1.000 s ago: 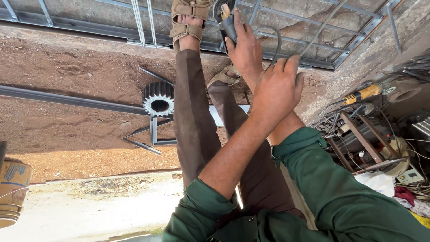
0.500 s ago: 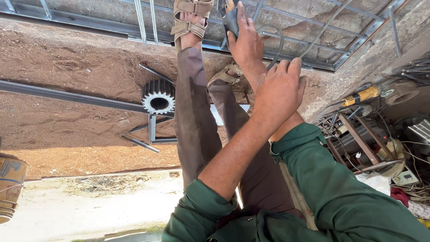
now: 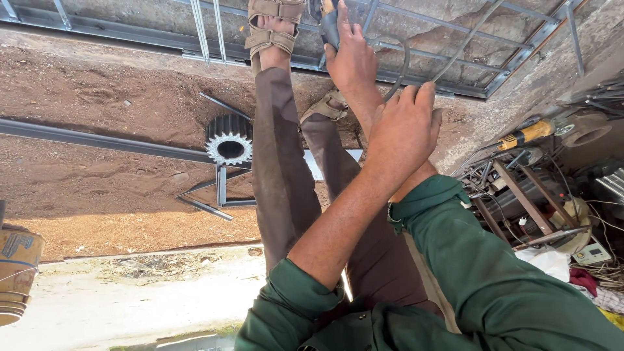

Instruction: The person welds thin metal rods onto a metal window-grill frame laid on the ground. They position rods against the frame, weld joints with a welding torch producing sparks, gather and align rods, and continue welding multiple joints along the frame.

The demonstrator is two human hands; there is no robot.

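At the far left edge stands a stack of tan ribbed buckets [image 3: 16, 276] on the pale concrete strip [image 3: 130, 299], beside reddish-brown dirt ground [image 3: 97, 188]. A long grey steel bar [image 3: 97, 140] lies across the dirt and runs toward a black toothed metal gear wheel [image 3: 229, 140], which sits on a small frame of thin grey steel bars [image 3: 218, 195]. Just right of the gear stretch the person's legs in brown trousers [image 3: 279, 162], the feet in tan strapped sandals [image 3: 273, 26] resting near a grey welded steel grid frame [image 3: 455, 39] that spans the top of the view.

The left hand [image 3: 400, 133], on a bare forearm with a rolled green sleeve [image 3: 292, 305], is closed loosely around a grey cable [image 3: 468, 39] that rises toward the upper right. Behind it the right hand [image 3: 351, 55] reaches farther out and grips the dark handle of a hand tool [image 3: 328, 26] at the grid frame; the tool's head is cut off by the top edge.

To the right, a yellow-and-black power tool [image 3: 526, 134] lies among tangled wires and rusty metal scraps [image 3: 533, 208], with white cloth [image 3: 552, 263] nearby.
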